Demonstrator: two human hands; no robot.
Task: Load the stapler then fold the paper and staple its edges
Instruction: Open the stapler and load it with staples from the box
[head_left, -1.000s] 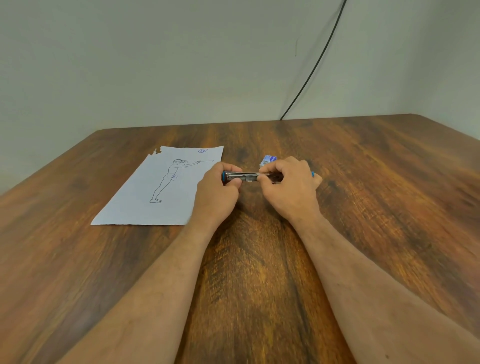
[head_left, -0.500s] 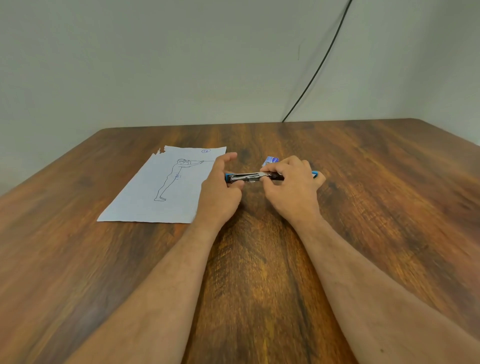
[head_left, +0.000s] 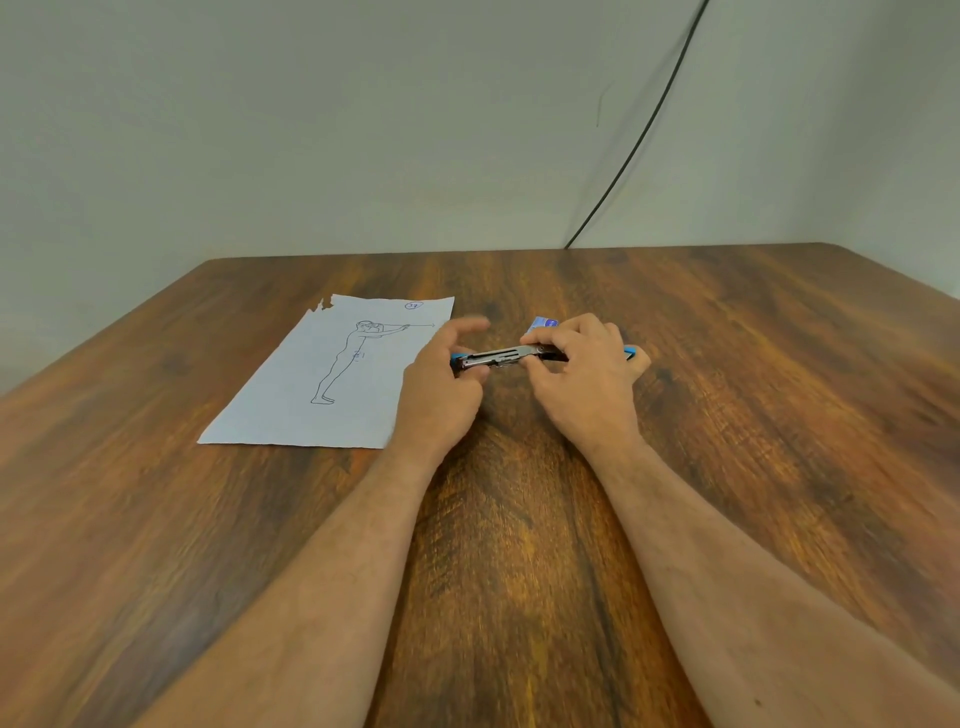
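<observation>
On brown wooden tabletop (head_left: 519, 519): left hand (head_left: 436, 384) pinches nose of blue metal stapler (head_left: 498, 357), fingers spread; right hand (head_left: 587, 379) grips rear. Loading step; next likely seat staples, close magazine. White drawn-on paper (head_left: 322, 379) unfolded.

My wooden table (head_left: 519, 571), dark-grained and reddish brown, fills the near view and runs to a plain pale grey-green wall (head_left: 311, 130). A thin black cable (head_left: 644, 132) slants down that wall, far right.
</observation>
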